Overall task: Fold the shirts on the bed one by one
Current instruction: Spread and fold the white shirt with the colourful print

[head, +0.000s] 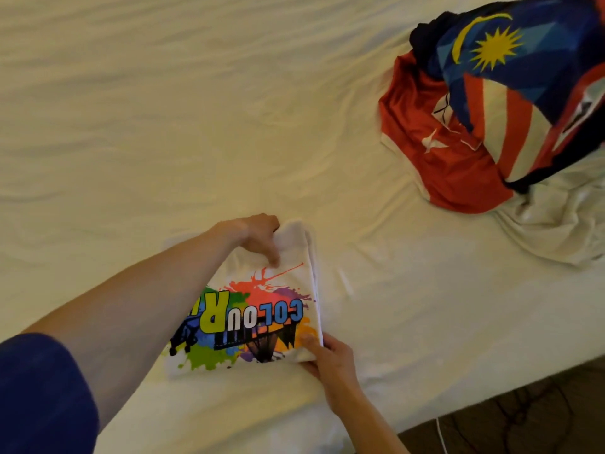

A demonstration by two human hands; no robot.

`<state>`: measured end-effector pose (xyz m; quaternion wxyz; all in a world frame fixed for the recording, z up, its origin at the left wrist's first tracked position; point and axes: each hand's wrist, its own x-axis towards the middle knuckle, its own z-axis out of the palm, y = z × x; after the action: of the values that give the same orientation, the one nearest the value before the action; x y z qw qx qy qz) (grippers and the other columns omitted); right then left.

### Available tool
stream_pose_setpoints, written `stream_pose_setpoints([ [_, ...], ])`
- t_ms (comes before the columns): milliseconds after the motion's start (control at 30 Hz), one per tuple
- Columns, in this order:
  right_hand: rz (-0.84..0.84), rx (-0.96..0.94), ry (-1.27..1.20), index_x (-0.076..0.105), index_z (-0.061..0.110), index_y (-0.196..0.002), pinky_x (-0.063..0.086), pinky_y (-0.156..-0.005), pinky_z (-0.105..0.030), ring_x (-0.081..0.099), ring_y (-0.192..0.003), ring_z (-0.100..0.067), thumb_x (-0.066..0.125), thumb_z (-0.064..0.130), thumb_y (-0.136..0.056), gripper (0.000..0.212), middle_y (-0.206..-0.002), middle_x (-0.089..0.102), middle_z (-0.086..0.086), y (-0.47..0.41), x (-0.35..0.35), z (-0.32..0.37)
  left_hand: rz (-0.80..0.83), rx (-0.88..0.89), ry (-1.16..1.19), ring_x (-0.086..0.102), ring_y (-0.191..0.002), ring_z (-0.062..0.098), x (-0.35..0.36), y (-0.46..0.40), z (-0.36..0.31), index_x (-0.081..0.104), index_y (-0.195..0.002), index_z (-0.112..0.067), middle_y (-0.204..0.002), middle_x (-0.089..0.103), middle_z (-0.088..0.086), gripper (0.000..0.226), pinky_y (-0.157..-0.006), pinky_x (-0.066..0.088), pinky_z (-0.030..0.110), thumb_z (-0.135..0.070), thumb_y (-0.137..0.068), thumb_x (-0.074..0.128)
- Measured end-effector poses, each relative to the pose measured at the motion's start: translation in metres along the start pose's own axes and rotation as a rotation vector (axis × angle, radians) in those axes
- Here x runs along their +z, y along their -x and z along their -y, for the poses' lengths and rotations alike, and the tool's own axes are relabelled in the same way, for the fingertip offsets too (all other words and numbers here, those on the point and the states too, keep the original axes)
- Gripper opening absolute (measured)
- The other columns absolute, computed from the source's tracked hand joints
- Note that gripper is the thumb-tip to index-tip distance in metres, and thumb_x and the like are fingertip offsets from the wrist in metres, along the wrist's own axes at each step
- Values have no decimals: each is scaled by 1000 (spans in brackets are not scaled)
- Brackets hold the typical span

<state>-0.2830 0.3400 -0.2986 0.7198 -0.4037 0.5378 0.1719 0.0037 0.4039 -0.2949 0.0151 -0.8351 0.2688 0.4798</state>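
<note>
The bed [163, 126] wears matt, wrinkled cloth; the white shirt [288, 257] is soft matt cloth; at two o'clock, the red shirt [435, 158] looks slightly sheeny.

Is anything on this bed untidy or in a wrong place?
Yes. The pile of shirts at the far right lies crumpled and unfolded, the flag-print shirt heaped over a red one. The white shirt in both hands looks neatly folded.
</note>
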Motion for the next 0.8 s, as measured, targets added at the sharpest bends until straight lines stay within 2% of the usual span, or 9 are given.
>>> stream_pose_setpoints([
  [133,-107,-72,-249,73,7,-102,60,-69,-35,72,-88,-28,70,11,-88,15,-97,75,-18,-3,-4,18,-58,65,248,61,-92,23,-19,5,-10,62,-100,-15,-101,64,1,40,-78,49,32,-31,-72,86],
  [200,-103,-164,-420,70,4,-108,58,-63,-31,72,-88,-28,68,9,-87,21,-97,75,-16,-1,-10,47,-178,114,402,62,-84,19,-33,12,-28,64,-91,-17,-89,66,-2,26,-67,48,28,-26,-75,82],
  [333,-7,-469,-505,69,0,-107,59,-75,-39,69,-99,-31,60,4,-90,20,-104,73,-16,25,-21,122,-380,277,788,62,-79,12,-82,39,-64,67,-88,-17,-82,65,-7,18,-62,47,19,-21,-75,79],
  [400,26,-645,-427,67,-2,-113,59,-82,-41,69,-102,-31,62,8,-88,27,-108,72,-17,48,-22,154,-454,342,944,65,-77,8,-105,59,-75,69,-89,-18,-84,69,-7,25,-64,52,17,-27,-67,75],
  [467,20,-833,-271,70,6,-109,57,-79,-36,68,-98,-26,68,17,-86,26,-102,72,-12,72,-21,175,-504,402,1097,70,-90,17,-122,77,-77,71,-98,-15,-95,73,2,34,-77,57,28,-24,-65,75],
  [533,-22,-1007,-54,72,14,-99,51,-75,-36,63,-87,-19,73,24,-85,17,-89,69,-6,90,-16,182,-511,562,1237,69,-98,23,-126,93,-68,70,-103,-9,-101,73,8,35,-84,57,35,-12,-68,73],
  [633,-99,-1206,243,71,18,-91,45,-64,-19,56,-69,-3,72,29,-83,13,-73,65,7,96,-1,163,-447,720,1339,69,-89,20,-108,104,-35,76,-89,-12,-89,74,6,29,-80,54,31,8,-71,66],
  [733,-124,-1321,473,72,26,-92,47,-67,-16,63,-74,-2,76,24,-75,18,-82,69,12,79,19,116,-428,551,1394,71,-91,18,-59,96,15,78,-87,-10,-91,75,6,33,-83,56,30,17,-74,65],
  [800,-68,-1331,681,73,21,-89,53,-70,-28,65,-81,-10,80,9,-70,23,-89,69,13,56,27,73,-450,346,1337,66,-97,23,-14,92,53,73,-93,-6,-99,71,12,31,-87,53,35,20,-82,58],
])
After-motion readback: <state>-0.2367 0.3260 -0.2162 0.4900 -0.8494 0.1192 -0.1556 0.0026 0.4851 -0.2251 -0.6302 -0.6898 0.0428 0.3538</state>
